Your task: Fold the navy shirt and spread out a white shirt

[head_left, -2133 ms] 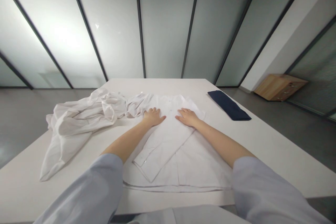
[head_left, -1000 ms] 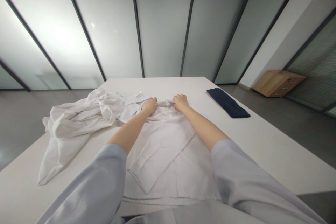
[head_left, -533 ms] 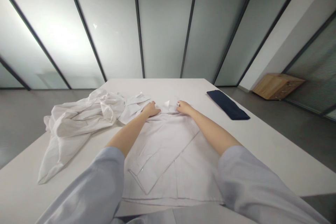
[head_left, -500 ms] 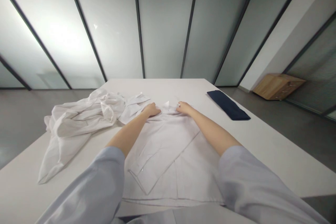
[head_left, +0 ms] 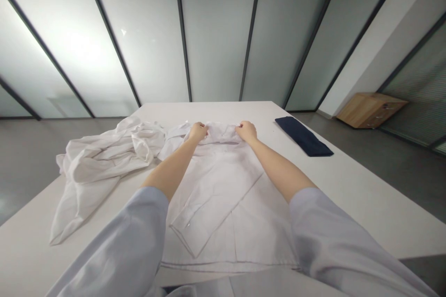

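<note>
A white shirt (head_left: 223, 181) lies spread on the table in front of me, its hem towards me and one sleeve (head_left: 195, 227) folded slantwise across the body. At its far end my left hand (head_left: 199, 132) pinches the left side of the collar (head_left: 222, 131). My right hand (head_left: 246, 131) has its fingers closed on the right side of that collar. Between the two hands the collar stands slightly raised off the table. Part of the shirt's right side is hidden by my right forearm and sleeve.
A crumpled white garment (head_left: 108, 153) is heaped on the left of the white table (head_left: 348, 195). Towards the right edge lies a folded navy cloth (head_left: 302, 136). Beyond are frosted glass panels (head_left: 216, 32) and a wooden cabinet (head_left: 369, 109) on the floor.
Both hands have moved slightly away from me and upward, closing on the collar. The collar, flatter before, is now lifted and stretched between them. The garment heap and navy cloth have stayed put.
</note>
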A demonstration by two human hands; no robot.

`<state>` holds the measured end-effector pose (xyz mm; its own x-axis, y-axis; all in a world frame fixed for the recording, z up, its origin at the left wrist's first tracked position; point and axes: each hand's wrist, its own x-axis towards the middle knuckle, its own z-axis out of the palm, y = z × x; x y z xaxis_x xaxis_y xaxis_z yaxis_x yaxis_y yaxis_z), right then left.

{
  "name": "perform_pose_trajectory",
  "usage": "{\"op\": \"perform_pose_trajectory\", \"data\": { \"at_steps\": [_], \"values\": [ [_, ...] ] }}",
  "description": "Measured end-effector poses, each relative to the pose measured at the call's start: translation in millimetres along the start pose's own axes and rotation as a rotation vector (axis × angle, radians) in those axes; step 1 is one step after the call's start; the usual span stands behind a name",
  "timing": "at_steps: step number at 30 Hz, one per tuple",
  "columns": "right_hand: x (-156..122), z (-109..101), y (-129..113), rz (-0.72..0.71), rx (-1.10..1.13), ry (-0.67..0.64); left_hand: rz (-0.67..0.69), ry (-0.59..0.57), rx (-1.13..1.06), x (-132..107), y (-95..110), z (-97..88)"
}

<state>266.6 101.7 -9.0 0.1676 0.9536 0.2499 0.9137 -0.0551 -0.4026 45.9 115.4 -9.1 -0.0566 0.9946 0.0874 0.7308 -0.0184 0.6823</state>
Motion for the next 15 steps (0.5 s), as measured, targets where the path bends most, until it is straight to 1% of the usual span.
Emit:
{"op": "perform_pose_trajectory", "data": {
  "at_steps": [2,3,5,7,8,11,13,15],
  "values": [
    [6,0,-3,-0.016,0.126,-0.011,0.094,0.006,-0.043,0,5,1.5],
    [9,1,-5,-0.046,0.18,-0.027,0.16,0.011,-0.004,-1,7,2.1],
    [10,3,-7,-0.114,0.228,-0.075,0.292,-0.024,0.169,-9,8,2.8],
    [5,6,-8,-0.183,0.174,-0.133,0.378,-0.101,0.373,-22,8,4.1],
    [1,8,-8,-0.224,0.119,-0.161,0.396,-0.14,0.465,-29,8,5.1],
    [-20,12,-7,-0.334,-0.072,-0.275,0.36,-0.201,0.668,-53,8,10.5],
    [-37,14,-6,-0.336,-0.182,-0.344,0.29,-0.226,0.731,-67,9,15.7],
    [-54,16,-6,-0.297,-0.254,-0.377,0.22,-0.258,0.739,-78,10,21.6]
  ]
}}
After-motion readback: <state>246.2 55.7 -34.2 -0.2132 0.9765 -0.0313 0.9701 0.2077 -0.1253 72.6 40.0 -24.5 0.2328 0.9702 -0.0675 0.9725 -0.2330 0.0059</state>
